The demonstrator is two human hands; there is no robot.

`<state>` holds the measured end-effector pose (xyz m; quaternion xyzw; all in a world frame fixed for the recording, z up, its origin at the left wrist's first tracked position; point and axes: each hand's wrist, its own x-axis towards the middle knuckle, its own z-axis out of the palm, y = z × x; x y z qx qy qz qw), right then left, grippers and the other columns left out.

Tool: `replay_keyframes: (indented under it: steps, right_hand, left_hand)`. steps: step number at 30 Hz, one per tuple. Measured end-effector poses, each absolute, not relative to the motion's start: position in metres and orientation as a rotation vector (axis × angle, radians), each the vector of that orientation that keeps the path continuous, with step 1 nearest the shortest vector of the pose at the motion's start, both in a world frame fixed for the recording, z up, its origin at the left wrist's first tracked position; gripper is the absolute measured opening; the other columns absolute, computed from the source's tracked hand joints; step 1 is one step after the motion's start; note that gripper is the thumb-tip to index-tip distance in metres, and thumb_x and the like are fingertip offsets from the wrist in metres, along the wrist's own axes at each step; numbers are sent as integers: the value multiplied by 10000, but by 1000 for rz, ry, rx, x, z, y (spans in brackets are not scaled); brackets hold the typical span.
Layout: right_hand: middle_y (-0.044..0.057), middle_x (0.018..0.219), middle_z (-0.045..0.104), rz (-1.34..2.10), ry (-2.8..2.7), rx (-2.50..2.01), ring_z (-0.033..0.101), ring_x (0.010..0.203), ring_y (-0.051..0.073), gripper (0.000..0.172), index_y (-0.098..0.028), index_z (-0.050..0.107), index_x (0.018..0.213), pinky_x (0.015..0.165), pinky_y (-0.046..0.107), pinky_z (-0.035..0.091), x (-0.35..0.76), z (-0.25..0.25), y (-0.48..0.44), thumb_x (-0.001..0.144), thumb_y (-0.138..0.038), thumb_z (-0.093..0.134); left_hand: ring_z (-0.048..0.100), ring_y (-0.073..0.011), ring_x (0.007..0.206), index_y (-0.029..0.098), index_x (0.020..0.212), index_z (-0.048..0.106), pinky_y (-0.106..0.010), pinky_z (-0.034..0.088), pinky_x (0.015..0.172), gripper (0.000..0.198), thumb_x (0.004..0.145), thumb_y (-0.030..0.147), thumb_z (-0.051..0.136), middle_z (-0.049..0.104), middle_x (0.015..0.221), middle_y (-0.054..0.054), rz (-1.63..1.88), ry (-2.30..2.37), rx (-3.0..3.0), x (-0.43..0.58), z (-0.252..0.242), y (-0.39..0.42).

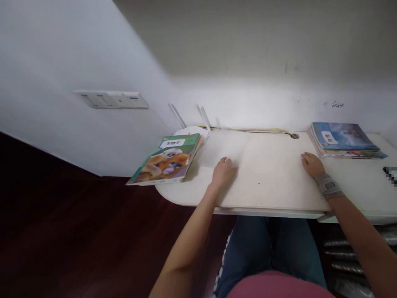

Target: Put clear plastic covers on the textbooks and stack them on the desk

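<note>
My left hand rests on the white desk top, its thumb a little apart from loosely bent fingers and nothing seen in it. To its left lies a small pile of books, the top one green with a picture of orange-furred monkeys; the pile overhangs the desk's rounded left end. My right hand, with a grey band on the wrist, lies on the desk with fingers loosely apart and holds nothing visible. Just beyond it, to the right, is a stack of books with a blue cover on top.
A white router with upright antennas stands behind the left pile. Yellow and black cables run along the wall to a cable hole. A socket panel is on the left wall. A dark object sits at the right edge.
</note>
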<state>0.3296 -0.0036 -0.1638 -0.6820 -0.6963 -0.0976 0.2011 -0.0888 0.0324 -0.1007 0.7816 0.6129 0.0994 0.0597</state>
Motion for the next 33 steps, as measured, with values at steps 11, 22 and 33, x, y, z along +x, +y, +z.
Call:
replay_keyframes:
  steps: [11, 22, 33]
  right_hand:
    - [204, 1208, 631, -256, -1911, -1930, 570, 1146, 276, 407, -91, 647, 1154, 993, 445, 436, 325, -155, -9, 861, -221, 396]
    - [214, 1522, 237, -76, -1575, -1525, 253, 1406, 314, 1027, -132, -19, 1505, 1083, 527, 334, 130, -119, -88, 790, -535, 598]
    - [71, 1342, 558, -385, -1632, -1723, 391, 1347, 223, 439, -294, 526, 1318, 1133, 520, 214, 204, -102, -107, 930, -194, 347]
  left_hand:
    - [668, -295, 875, 120, 1017, 624, -359, 467, 719, 324, 871, 140, 336, 690, 942, -201, 230, 2087, 2257, -98, -68, 22]
    - [678, -182, 729, 225, 1023, 570, -292, 490, 752, 147, 907, 290, 509, 694, 776, -29, 1232, 1179, 1846, 0, -22, -56]
    - [653, -137, 603, 198, 1078, 592, -277, 532, 673, 318, 878, 428, 503, 629, 637, 33, 1465, 1369, 1405, -67, -57, -81]
